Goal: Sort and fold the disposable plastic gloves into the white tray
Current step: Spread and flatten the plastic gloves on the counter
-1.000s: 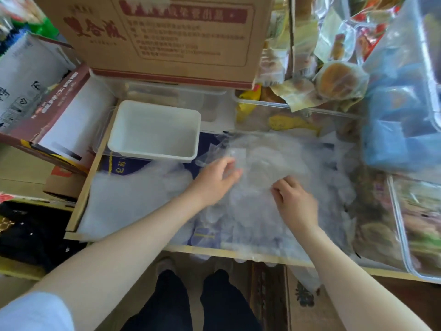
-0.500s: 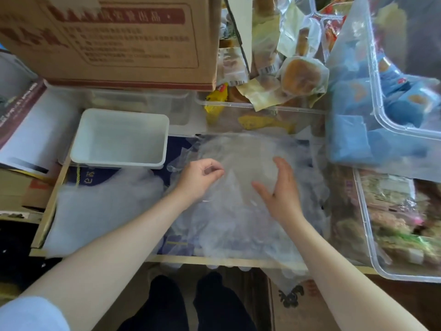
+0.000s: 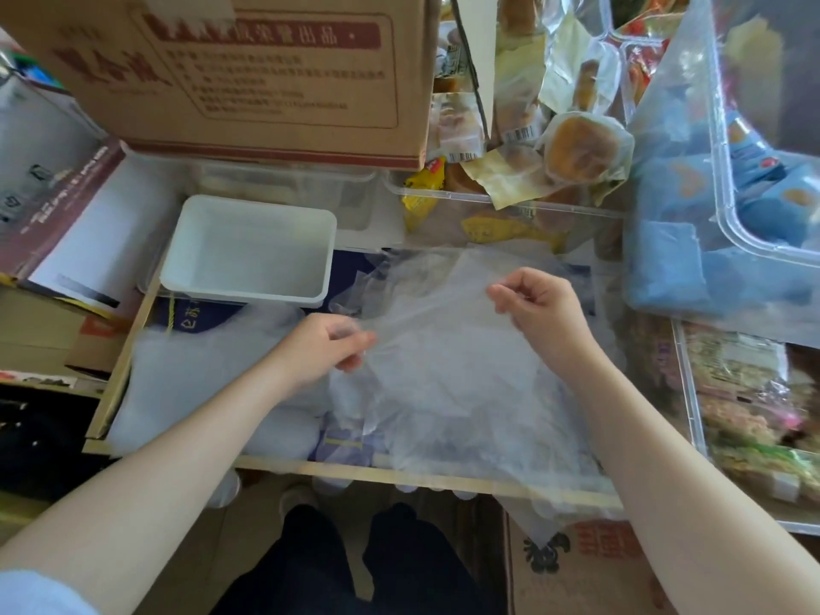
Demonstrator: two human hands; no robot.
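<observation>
Cluttered desk (image 3: 399, 474) with a pale wooden front edge, a loose heap of clear disposable plastic gloves (image 3: 466, 419) spread over its near middle. Just above the heap, left hand (image 3: 326, 348) and right hand (image 3: 539, 304) each pinch an edge of one glove (image 3: 439, 299) with curled fingers, holding the sheet stretched between them. Farther back and left, the white tray (image 3: 248, 253) sits upright with no gloves in it; behind it a brown cardboard box (image 3: 248, 73), and packaged snacks (image 3: 572, 148) at far right.
</observation>
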